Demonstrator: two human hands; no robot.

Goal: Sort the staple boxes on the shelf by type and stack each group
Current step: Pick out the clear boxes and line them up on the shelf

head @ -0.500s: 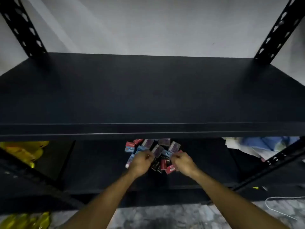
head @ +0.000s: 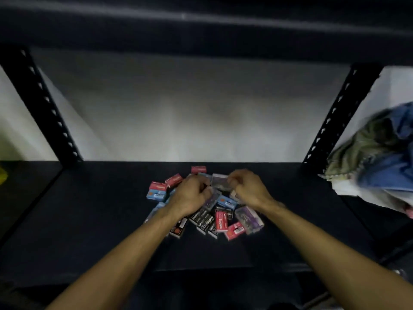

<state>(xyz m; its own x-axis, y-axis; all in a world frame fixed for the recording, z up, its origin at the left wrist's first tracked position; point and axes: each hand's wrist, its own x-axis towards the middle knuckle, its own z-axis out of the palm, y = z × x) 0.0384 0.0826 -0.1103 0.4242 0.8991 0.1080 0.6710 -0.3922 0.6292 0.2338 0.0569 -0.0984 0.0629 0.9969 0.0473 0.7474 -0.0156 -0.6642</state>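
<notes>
A loose pile of small staple boxes lies mid-shelf on the dark lower shelf [head: 290, 220]. It mixes red boxes [head: 221, 223], blue boxes [head: 156, 195], black boxes [head: 204, 218] and clear purple boxes [head: 248, 218]. Both hands reach into the back of the pile with curled fingers. My left hand [head: 190, 195] and my right hand [head: 249, 189] pinch the two ends of one clear purple box [head: 220, 184], held between them just above the heap. The boxes under my palms are hidden.
The upper shelf's underside [head: 201, 23] hangs close overhead. Perforated black uprights stand at the back left [head: 44, 104] and back right [head: 335, 117]. A bundle of blue and olive cloth [head: 380, 153] sits to the right. A white wall closes the back.
The view has dropped from above the upper shelf to inside the lower bay. My hands have moved to the far side of the pile and now pinch a clear purple box.
</notes>
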